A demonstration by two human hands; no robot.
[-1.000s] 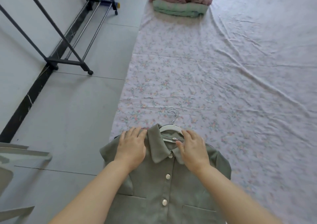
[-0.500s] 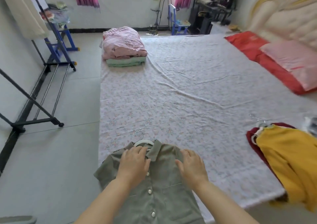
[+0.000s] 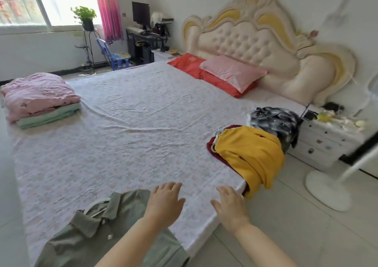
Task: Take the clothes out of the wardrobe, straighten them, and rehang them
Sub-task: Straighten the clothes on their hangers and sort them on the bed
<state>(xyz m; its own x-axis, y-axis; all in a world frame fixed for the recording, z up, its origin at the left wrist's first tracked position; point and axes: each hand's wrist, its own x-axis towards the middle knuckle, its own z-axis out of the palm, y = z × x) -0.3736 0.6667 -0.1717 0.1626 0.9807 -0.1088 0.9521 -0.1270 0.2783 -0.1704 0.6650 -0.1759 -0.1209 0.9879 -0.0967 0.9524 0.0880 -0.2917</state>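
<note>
A grey-green buttoned shirt (image 3: 92, 234) lies flat on the bed's near edge, on a white hanger (image 3: 96, 202) whose metal hook points away from me. My left hand (image 3: 165, 202) hovers open just right of the shirt's shoulder, holding nothing. My right hand (image 3: 230, 204) is open over the bed's near corner, also holding nothing. To the right, a yellow garment (image 3: 247, 152) on a hanger lies over a dark red one (image 3: 212, 148), draping off the bed's edge. Behind it sits a dark patterned garment (image 3: 276, 119).
The bed (image 3: 133, 127) carries a floral sheet, a folded pink and green blanket pile (image 3: 38, 99) at far left, and red and pink pillows (image 3: 227, 74) by the headboard. A white nightstand (image 3: 327, 137) and a fan base (image 3: 327, 191) stand on the right.
Both hands have come off the shirt's collar and moved right, now open above the sheet. My view has swung right and up, from the clothes rack toward the headboard.
</note>
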